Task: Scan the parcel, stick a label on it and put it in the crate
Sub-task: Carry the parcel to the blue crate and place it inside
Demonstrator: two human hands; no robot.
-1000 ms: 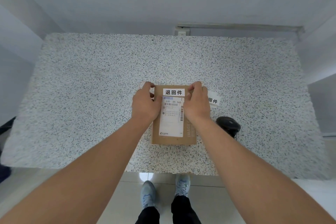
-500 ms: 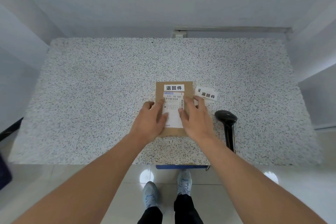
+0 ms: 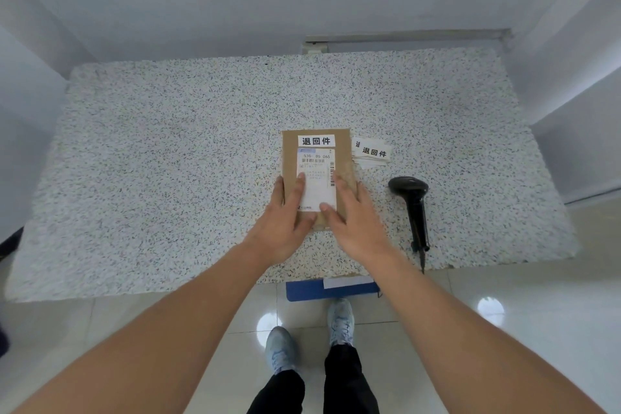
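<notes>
Speckled table point(image 3: 168, 151) with the brown parcel point(image 3: 342, 158) lying flat near its front edge. Left hand point(image 3: 285, 225) and right hand point(image 3: 353, 222) rest spread flat on its near end, gripping nothing. Black scanner point(image 3: 415, 208) to the right, loose labels point(image 3: 373, 151) beside the parcel.

So the parcel point(image 3: 317, 178) is a flat brown cardboard one, lying face up on the speckled tabletop point(image 3: 168, 161), long side running away from the near edge. It's wearing a white shipping slip with barcodes, plus a white label point(image 3: 316, 141) with bold black characters sitting flat across its far end. More of those labels point(image 3: 372, 152) are lying loose just right of it. A blue crate point(image 3: 331, 291) is peeking out under the tabletop's near edge.
</notes>
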